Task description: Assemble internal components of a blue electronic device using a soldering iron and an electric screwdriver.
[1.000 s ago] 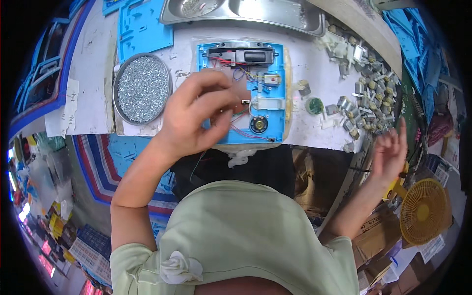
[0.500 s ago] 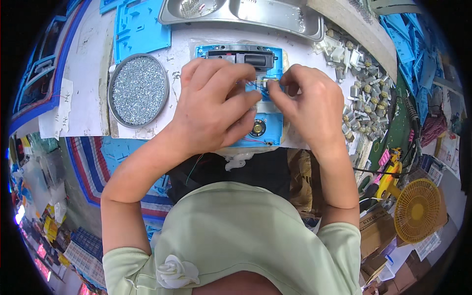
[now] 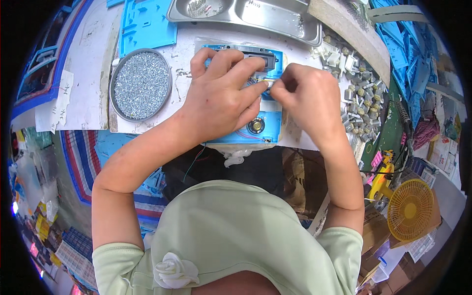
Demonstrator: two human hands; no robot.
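A blue plastic casing [image 3: 269,122] lies on the table between my hands, with a black rectangular part [image 3: 268,60] along its far side and a round speaker [image 3: 256,125] near its front. My left hand [image 3: 221,93] rests over the casing's left part with fingers stretched and apart. Its fingertips touch the inside of the casing beside a small whitish part [image 3: 268,82]; its thumb is hidden. At the casing's right edge, my right hand [image 3: 309,96] is closed in a pinch close to that part. What the pinch holds is too small to make out.
A round dish of small metal pins [image 3: 140,84] stands to the left, a blue plastic panel [image 3: 147,27] behind it. A steel tray [image 3: 275,19] lies at the back. Several small motor-like parts [image 3: 363,98] are heaped at the right. A yellow fan [image 3: 410,210] stands at lower right.
My left hand has flattened and its fingers have spread farther over the casing. The right hand stays in a pinch at the same spot. The whole view has shifted slightly.
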